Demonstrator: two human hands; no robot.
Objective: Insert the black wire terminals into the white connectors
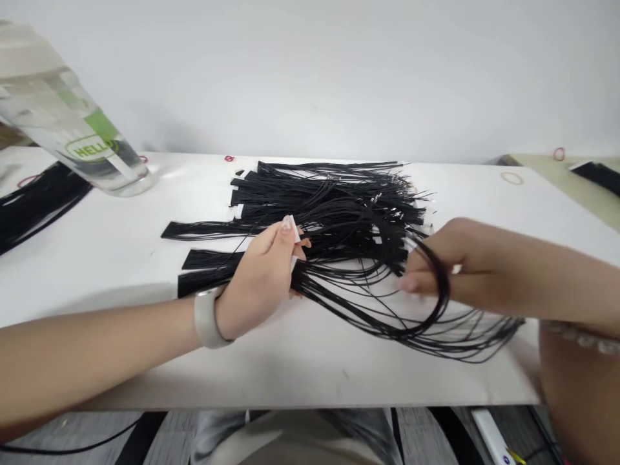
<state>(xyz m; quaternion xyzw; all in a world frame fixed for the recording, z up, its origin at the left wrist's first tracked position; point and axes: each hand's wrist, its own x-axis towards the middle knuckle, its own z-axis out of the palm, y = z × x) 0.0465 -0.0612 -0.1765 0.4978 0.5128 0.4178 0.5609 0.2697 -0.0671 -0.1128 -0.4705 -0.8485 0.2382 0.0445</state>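
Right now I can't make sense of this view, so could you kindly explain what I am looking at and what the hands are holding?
This is one picture from a camera worn on a person's head, looking forward and down at their own bare hands. On a white table lies a large spread of thin black wires. The left hand, with a pale watch band on its wrist, grips some of the wires. The right hand holds a curved loop of wire. A clear bottle sits at the far left, beside another black bundle, and a loose rubber band lies on the table to the right.
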